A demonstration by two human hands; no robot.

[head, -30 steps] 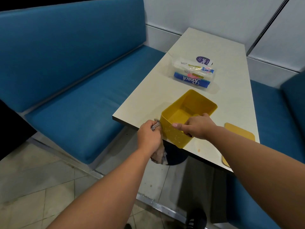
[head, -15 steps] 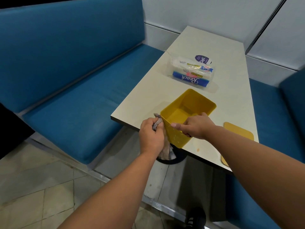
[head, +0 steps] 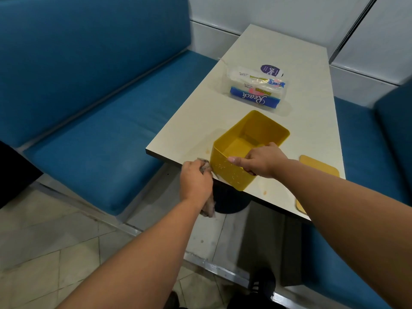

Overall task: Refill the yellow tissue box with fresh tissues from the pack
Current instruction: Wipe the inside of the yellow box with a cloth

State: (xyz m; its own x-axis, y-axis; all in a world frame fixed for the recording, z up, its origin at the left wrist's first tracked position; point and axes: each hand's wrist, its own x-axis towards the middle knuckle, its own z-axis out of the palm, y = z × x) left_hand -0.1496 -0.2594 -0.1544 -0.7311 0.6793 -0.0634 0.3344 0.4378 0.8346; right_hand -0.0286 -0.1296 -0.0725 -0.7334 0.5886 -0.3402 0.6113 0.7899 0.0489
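Tissue box: the open yellow tissue box (head: 249, 150) sits at the near corner of the pale table (head: 289, 63), its lower corner at the table's edge, its inside bare of tissues.
Right hand: the right hand (head: 263, 160) grips the box's near rim, fingers curled over into the inside, thumb stretched along the outer wall.
Left hand: the left hand (head: 196, 179) is clenched round a crumpled grey cloth (head: 206, 168), pressed against the box's left outer wall; the cloth's tail hangs below the wrist.
Change: against the frame half a second back, the left hand with the cloth sits a little lower along the box's side; the right hand's hold and the box's place match.
Tissue pack: the blue-and-white Reach tissue pack (head: 256, 92) lies farther up the table, apart from the box, with a round dark purple label (head: 270, 70) just behind it.
Lid: a flat yellow lid (head: 318, 168) lies on the table right of the box, partly covered by the right forearm.
Surroundings: blue padded benches (head: 89, 108) flank the table on both sides; tiled floor (head: 44, 253) below, the table's dark pedestal (head: 229, 201) behind the left wrist.
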